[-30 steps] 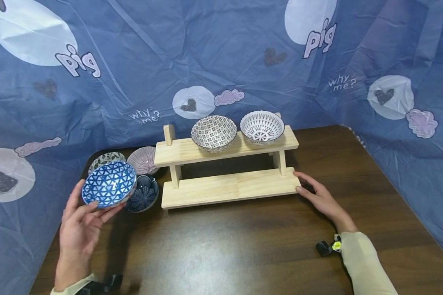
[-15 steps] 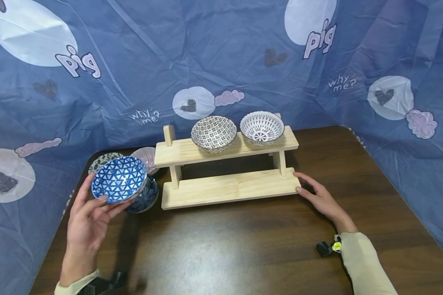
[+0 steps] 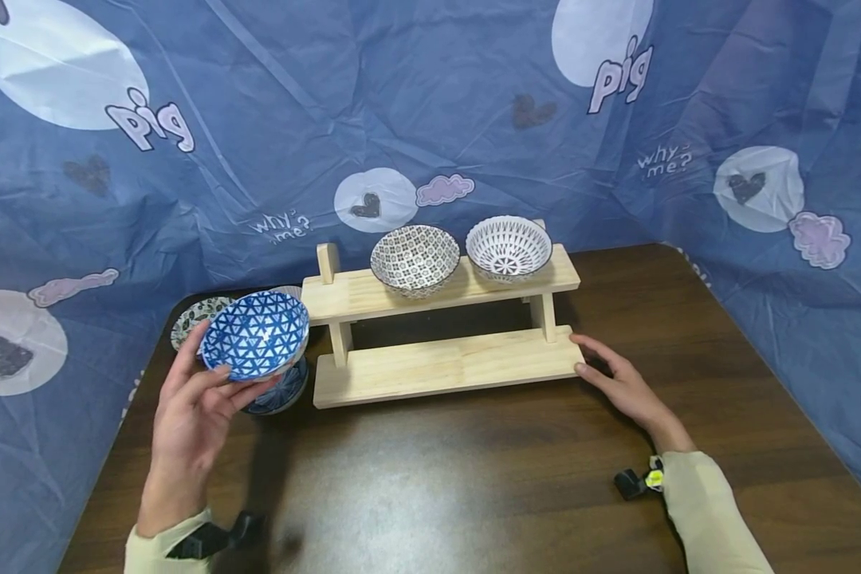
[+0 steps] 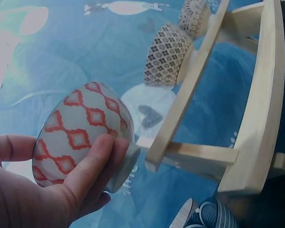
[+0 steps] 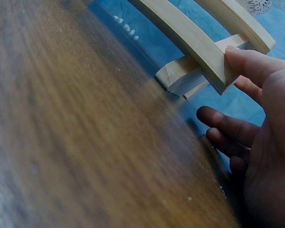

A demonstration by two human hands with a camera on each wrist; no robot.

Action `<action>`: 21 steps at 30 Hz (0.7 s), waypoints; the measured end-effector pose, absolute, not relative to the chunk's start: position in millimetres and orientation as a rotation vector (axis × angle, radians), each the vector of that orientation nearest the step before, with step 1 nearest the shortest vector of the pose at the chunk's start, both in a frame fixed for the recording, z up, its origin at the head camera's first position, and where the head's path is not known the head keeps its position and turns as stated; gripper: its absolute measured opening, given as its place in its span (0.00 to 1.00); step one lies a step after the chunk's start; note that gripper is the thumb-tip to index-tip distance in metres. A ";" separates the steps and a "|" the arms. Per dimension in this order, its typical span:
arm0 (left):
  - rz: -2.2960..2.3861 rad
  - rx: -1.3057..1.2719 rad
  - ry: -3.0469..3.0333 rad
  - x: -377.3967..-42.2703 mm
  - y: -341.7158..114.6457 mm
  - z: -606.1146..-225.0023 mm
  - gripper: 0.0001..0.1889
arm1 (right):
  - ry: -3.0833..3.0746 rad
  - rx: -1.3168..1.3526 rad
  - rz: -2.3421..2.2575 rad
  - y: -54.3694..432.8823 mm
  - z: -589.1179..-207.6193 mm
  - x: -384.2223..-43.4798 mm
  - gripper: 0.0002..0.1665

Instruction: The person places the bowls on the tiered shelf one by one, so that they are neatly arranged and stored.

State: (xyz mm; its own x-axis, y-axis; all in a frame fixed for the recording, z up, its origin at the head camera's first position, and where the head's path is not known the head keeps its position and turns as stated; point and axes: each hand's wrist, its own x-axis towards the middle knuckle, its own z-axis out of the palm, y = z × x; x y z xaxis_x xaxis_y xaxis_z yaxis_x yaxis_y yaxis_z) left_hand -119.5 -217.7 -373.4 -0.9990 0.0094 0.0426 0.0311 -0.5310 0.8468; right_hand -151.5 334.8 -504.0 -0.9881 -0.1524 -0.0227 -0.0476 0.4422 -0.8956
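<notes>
Head view: glossy bowl [image 3: 256, 335] (blue triangles inside) in left fingers [image 3: 205, 384].

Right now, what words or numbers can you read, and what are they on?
"pig" on the cloth, upper left
"pig" on the cloth, upper right
"why me?" on the cloth, left
"why me?" on the cloth, right
Yellow tag by the right sleeve: too small.
White marks, wrist views: too blurred.
No readable numbers.

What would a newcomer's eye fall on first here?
Probably the blue bowl, held up in the left hand just left of the rack. Next, likely the grey bowl and white bowl, side by side on the rack's upper tier, against the printed blue backdrop.
</notes>
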 end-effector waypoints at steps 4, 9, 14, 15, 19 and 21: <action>-2.721 -0.024 -1.570 -122.3 -208.7 -368.1 0.34 | 2.580 -0.173 -1.601 335.0 -503.9 -151.4 0.33; -2.717 -0.009 -1.589 -126.4 -198.8 -363.5 0.34 | 2.584 -0.168 -1.591 334.6 -503.3 -151.4 0.33; -2.729 -0.023 -1.566 -131.2 -190.2 -360.0 0.34 | 2.587 -0.166 -1.588 334.8 -503.3 -151.1 0.33; -2.733 -0.031 -1.555 -132.3 -188.7 -359.5 0.34 | 2.588 -0.166 -1.587 334.8 -503.3 -151.1 0.33; -2.763 -0.040 -1.502 -136.6 -183.1 -357.3 0.33 | 2.583 -0.162 -1.584 334.8 -502.6 -151.0 0.33; -2.757 -0.027 -1.518 -139.0 -180.0 -356.1 0.33 | 2.582 -0.157 -1.580 334.7 -502.2 -150.7 0.33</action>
